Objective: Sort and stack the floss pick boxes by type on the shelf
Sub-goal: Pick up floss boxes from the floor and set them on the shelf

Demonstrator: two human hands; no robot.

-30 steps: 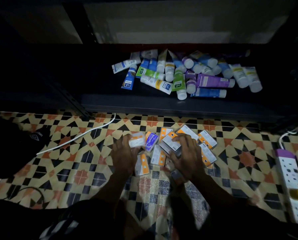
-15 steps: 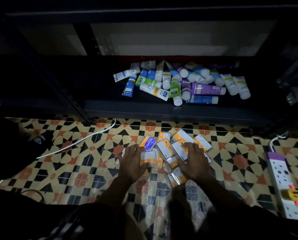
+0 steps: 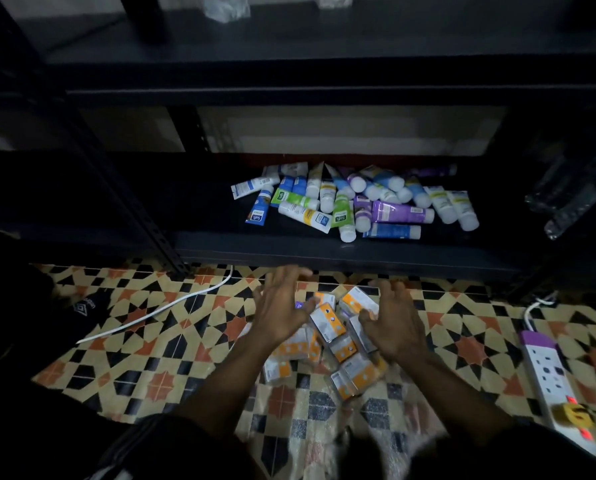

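Several small orange-and-white floss pick boxes (image 3: 327,323) lie in a loose heap on the patterned tile floor, with one purple box (image 3: 300,304) half hidden among them. My left hand (image 3: 282,303) is on the heap's left side, fingers spread and straight, palm turned inward. On the right side is my right hand (image 3: 391,323), with fingers spread and slightly bent. Both hands flank the pile and hold nothing. The dark metal shelf (image 3: 324,254) stands just beyond the boxes.
Many cream tubes (image 3: 352,202) lie jumbled on the bottom shelf. A white cable (image 3: 171,303) runs across the floor at left. At the right lies a white power strip (image 3: 549,372). A dark bag (image 3: 47,306) sits on the floor at left.
Both hands were pressing flat on the boxes; now they are lifted and spread at either side of the heap. The boxes are bunched closer together. The camera has tilted up.
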